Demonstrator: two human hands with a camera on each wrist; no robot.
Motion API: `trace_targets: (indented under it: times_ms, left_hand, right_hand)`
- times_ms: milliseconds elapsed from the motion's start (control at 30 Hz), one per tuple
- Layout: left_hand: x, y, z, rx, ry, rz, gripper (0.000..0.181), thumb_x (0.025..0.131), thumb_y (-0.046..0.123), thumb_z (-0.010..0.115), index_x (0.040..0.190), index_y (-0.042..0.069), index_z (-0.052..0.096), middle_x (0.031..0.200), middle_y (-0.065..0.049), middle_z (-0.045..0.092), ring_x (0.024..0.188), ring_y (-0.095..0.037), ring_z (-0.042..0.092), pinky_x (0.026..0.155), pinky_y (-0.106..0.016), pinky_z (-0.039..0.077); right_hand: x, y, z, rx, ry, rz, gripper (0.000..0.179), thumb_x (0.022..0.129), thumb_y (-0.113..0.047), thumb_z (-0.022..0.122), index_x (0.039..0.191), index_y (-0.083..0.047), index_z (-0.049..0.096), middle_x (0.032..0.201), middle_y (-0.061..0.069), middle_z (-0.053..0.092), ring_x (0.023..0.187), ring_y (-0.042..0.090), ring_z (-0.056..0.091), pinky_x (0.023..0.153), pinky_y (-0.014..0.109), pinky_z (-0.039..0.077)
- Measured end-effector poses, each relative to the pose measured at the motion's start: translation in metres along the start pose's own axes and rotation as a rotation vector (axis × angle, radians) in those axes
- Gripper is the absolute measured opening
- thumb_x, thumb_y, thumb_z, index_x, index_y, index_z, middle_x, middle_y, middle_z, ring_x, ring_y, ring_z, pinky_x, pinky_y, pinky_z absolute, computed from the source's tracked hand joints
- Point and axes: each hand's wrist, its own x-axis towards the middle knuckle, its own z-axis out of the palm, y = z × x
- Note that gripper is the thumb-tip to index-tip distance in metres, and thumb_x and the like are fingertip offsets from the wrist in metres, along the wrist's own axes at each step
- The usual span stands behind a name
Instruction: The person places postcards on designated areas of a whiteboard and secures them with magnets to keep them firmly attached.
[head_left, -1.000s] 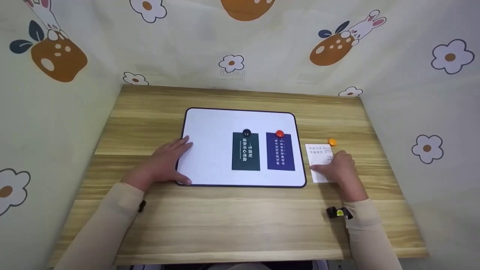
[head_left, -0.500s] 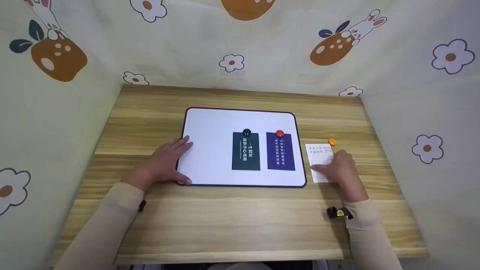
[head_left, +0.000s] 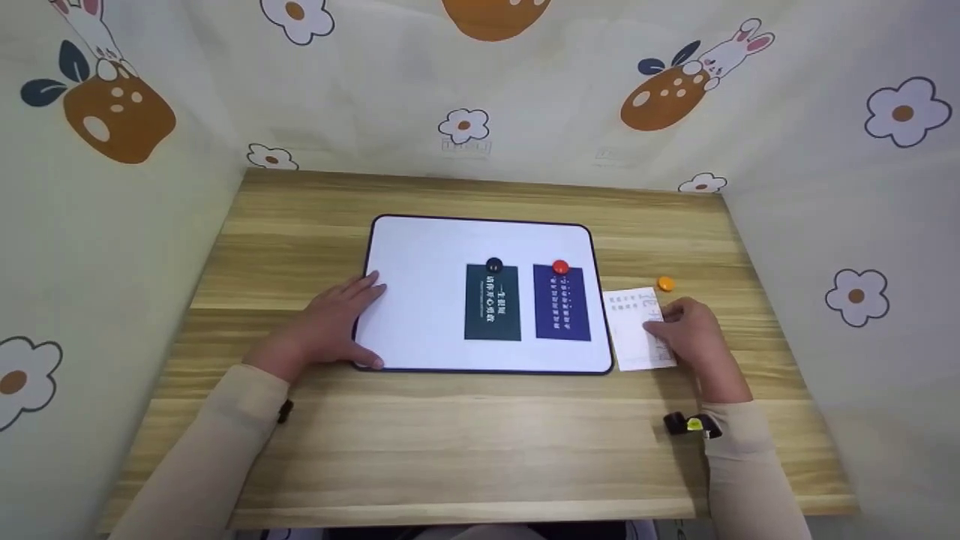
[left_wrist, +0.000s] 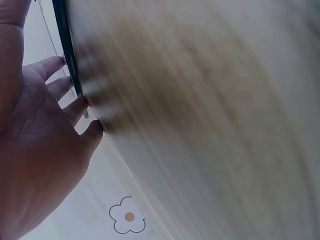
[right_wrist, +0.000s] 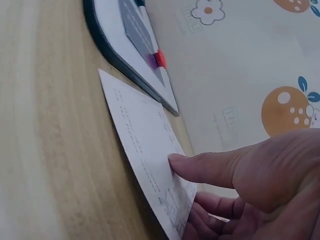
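Note:
A white card (head_left: 634, 337) with printed characters lies just right of the whiteboard (head_left: 416, 300). My right hand (head_left: 691, 334) pinches its right edge, thumb on top and fingers beneath; in the right wrist view the card (right_wrist: 137, 130) is tilted off the table. My left hand (head_left: 322, 322) rests on the whiteboard's left edge with spread fingers. On the board a green card (head_left: 492, 315) sits under a black magnet (head_left: 493, 265), and a blue card (head_left: 562, 315) under a red magnet (head_left: 560, 267).
An orange magnet (head_left: 666, 283) lies on the wooden table (head_left: 450, 442) behind the right hand. Patterned fabric walls (head_left: 375, 90) enclose the table at the back and both sides.
My right thumb has drawn back toward the card's right edge and the hand has shifted right. The white card has turned slightly and moved left toward the board. The left hand stays put.

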Motion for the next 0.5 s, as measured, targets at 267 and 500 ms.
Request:
trace_targets:
  times_ms: [267,500]
  left_hand:
    - [-0.001,0.0,-0.001,0.001,0.016,0.025,0.134,0.075,0.065,0.097,0.176,0.012,0.029,0.186,-0.012,0.013,0.169,-0.045,0.01,0.133,-0.069,0.012]
    - [0.0,-0.002,-0.001,0.021,0.019,0.039,0.134,0.075,0.067,0.096,0.176,0.011,0.029,0.185,-0.013,0.013,0.168,-0.046,0.012,0.133,-0.069,0.014]
  right_hand:
    - [0.001,0.004,-0.013,0.084,-0.003,-0.027,0.037,0.104,-0.012,0.076,0.131,0.011,0.066,0.11,0.017,0.072,0.088,0.019,0.067,0.069,0.027,0.059]
    - [0.002,0.006,-0.021,0.208,-0.032,0.002,0.041,0.106,-0.013,0.073,0.139,0.01,0.066,0.107,0.01,0.072,0.083,0.012,0.068,0.072,0.03,0.063]
